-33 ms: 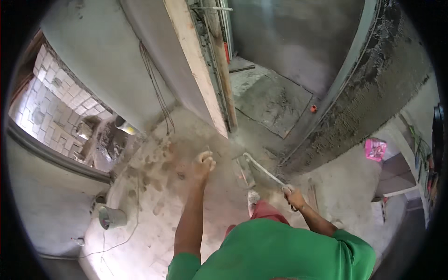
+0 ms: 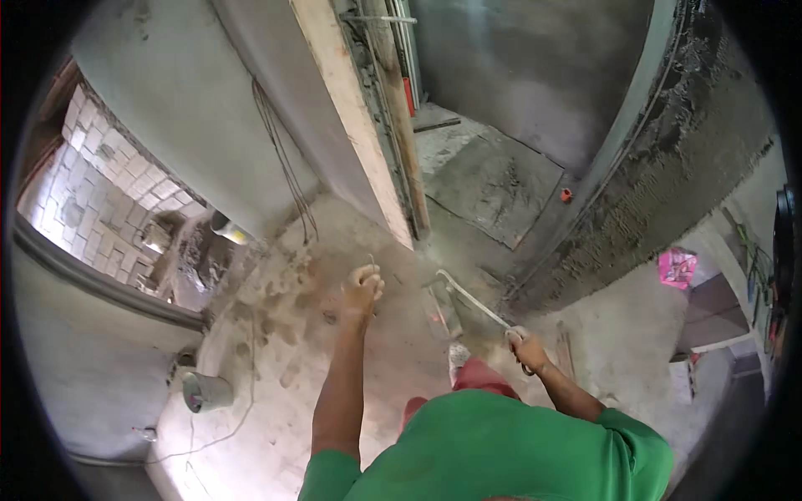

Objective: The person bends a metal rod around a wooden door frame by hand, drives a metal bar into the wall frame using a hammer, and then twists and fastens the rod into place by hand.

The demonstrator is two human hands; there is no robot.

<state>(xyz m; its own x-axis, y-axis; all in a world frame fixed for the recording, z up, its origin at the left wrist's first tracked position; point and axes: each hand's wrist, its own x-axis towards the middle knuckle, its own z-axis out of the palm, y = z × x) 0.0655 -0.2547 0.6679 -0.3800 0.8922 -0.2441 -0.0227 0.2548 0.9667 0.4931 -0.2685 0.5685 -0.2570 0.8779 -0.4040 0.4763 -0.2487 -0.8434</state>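
Note:
My left hand (image 2: 362, 288) is held out in front, closed in a fist. A thin, curved, wire-like piece (image 2: 372, 260) sticks up from it; the rest is hidden by the fingers. On the right, my right hand (image 2: 525, 346) grips a pale rod (image 2: 478, 301) near one end. The rod slants away to the left and ends in a bent tip. Below that hand, a dark curved bit shows, perhaps the rod's other end. Under the rod, a narrow grey rectangular piece (image 2: 444, 309) lies on the floor in front of my foot (image 2: 458, 355).
A grey bucket (image 2: 209, 392) stands at left beside a cable (image 2: 221, 441). A wooden post (image 2: 355, 108) edges the doorway ahead. Wet plaster (image 2: 635, 200) covers the wall at right. A pink packet (image 2: 677, 268) lies far right. A window opening (image 2: 117, 184) shows stacked blocks.
The surroundings sit slightly farther right in the picture, as the view has turned a little. My left hand has dipped slightly left; my right hand keeps its hold on the rod.

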